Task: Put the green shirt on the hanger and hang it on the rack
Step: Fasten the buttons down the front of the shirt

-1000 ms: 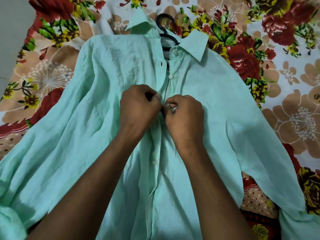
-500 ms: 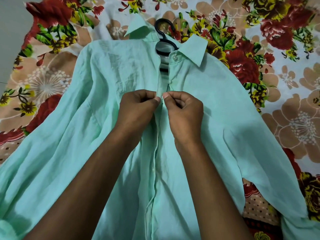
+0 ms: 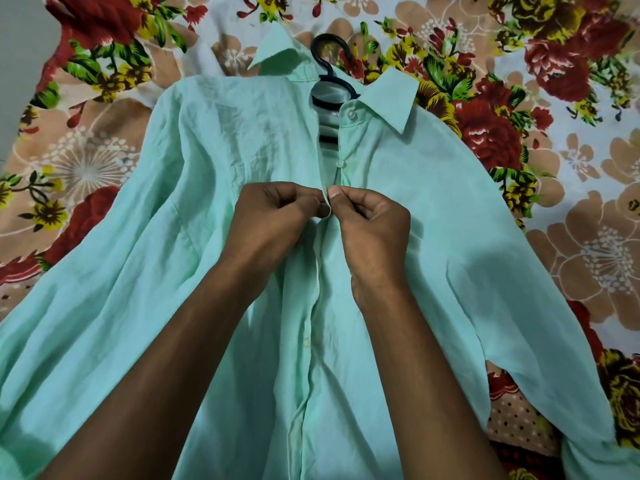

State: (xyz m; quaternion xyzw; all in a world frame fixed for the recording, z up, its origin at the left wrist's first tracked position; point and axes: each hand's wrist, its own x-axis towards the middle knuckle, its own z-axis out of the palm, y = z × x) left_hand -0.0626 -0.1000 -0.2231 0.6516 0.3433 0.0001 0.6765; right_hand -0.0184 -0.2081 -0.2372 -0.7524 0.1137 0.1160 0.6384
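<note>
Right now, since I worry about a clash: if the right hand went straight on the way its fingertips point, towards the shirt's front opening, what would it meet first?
The left hand. The right hand pinches the mint-green cotton shirt at its placket, fingertips nearly touching the left's, so it would likely bump those first.

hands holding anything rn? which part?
Both pinch the shirt at its front opening: left hand on one placket edge, right hand on the other, below the second button.
</note>
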